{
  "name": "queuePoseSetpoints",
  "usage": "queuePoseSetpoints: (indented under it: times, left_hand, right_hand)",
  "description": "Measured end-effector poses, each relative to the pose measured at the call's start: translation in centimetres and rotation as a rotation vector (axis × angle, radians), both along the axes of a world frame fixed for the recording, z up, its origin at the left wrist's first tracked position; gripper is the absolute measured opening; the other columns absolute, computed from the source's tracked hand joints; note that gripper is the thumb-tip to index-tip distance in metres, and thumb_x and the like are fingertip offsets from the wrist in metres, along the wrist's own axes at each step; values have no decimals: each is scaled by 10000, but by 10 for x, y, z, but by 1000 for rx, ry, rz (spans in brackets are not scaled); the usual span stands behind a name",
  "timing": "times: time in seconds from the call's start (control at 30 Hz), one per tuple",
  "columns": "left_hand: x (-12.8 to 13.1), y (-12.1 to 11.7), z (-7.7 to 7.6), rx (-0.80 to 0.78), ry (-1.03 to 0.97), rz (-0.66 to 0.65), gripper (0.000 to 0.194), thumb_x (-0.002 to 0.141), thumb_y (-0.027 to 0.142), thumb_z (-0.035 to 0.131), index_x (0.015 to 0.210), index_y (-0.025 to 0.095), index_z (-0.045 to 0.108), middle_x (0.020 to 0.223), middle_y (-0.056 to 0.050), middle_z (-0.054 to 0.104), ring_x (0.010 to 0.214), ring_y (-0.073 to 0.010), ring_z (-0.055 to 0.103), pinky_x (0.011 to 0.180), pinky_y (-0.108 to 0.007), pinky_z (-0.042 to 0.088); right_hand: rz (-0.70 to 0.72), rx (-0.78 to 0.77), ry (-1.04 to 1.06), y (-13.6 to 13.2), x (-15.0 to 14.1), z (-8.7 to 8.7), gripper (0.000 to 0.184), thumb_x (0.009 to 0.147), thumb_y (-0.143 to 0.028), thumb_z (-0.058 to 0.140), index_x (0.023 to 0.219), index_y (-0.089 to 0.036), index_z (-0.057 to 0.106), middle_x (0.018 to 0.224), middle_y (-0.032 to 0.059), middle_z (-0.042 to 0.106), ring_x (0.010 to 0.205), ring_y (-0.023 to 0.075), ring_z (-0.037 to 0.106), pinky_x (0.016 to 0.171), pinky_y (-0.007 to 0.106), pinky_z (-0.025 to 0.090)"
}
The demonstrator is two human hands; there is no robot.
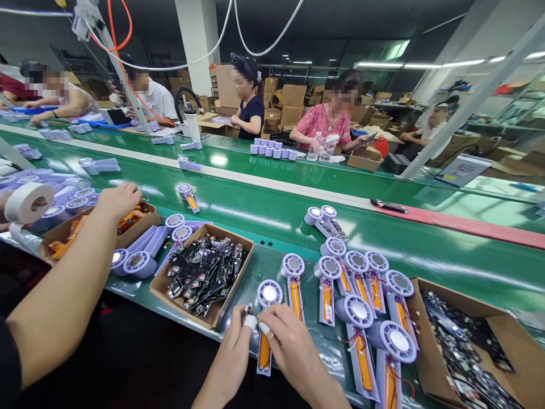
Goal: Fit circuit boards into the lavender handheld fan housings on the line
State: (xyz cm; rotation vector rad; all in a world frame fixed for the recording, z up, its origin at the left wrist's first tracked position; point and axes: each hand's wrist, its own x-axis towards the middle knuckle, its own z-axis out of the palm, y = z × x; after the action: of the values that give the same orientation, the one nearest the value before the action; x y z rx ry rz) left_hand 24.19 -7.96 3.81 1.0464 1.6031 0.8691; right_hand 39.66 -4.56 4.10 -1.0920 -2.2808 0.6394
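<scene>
My left hand [230, 358] and my right hand [293, 352] meet low in the view, their fingertips wrapped in white tape. Together they work at the top of a lavender handheld fan body [264, 349] with an orange battery in its handle. My left fingers pinch a small dark part [246, 312], partly hidden by my fingers. My right fingers rest against the same fan's handle, though the grip is hard to see. Its round white-centred fan head [269, 293] lies just above my hands on the green conveyor belt [272, 227].
Several similar fans [357, 311] lie to my right. Cardboard boxes of black circuit boards [232, 286] [426, 335] flank them. A co-worker's hand [119, 201] rests on an orange-parts box [68, 227] at left, near a tape roll [29, 203]. Other people sit across the belts.
</scene>
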Motion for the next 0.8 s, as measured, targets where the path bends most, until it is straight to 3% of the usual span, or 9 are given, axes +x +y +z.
queuePoseSetpoints:
  times: [0.07, 0.3, 0.47, 0.7, 0.8]
  left_hand:
    - [-1, -1, 1, 28, 56, -30, 235, 968, 331, 326, 1113, 236, 484, 907, -6, 613, 832, -178, 595, 775, -289, 467]
    - [-2, -2, -4, 179, 200, -84, 298, 966, 404, 376, 970, 210, 602, 834, -38, 655, 788, -219, 606, 703, -297, 472]
    - [-3, -1, 0, 287, 369, -178, 315, 979, 307, 341, 888, 207, 625, 832, -55, 671, 792, -222, 641, 732, -309, 497]
    - [-2, -11, -6, 340, 940, -346, 392, 923, 91, 284, 1142, 184, 595, 960, -106, 673, 738, -233, 716, 584, -295, 521]
    - [-3, -11, -3, 359, 908, -352, 394, 924, 81, 282, 1154, 179, 587, 977, -110, 674, 775, -230, 717, 631, -298, 541]
  right_hand:
    - [-15, 39, -37, 0, -1, 0, 347, 889, 4, 408, 1103, -215, 572, 1012, 74, 565, 904, 209, 558, 768, 334, 512]
    - [-81, 170, -147, 2, -3, 4, 246, 890, -34, 469, 1027, -195, 596, 939, 61, 581, 817, 216, 541, 693, 337, 479]
    - [-102, 227, -219, 1, -7, 10, 235, 835, -5, 528, 970, -184, 599, 900, 64, 592, 775, 226, 532, 650, 346, 462]
    - [-190, 311, -410, -3, -22, 7, 216, 739, 20, 613, 751, -191, 571, 767, 66, 577, 687, 247, 517, 596, 381, 440]
    - [-195, 258, -388, -2, -22, 1, 209, 764, 20, 608, 769, -187, 581, 797, 67, 585, 715, 243, 529, 608, 369, 449]
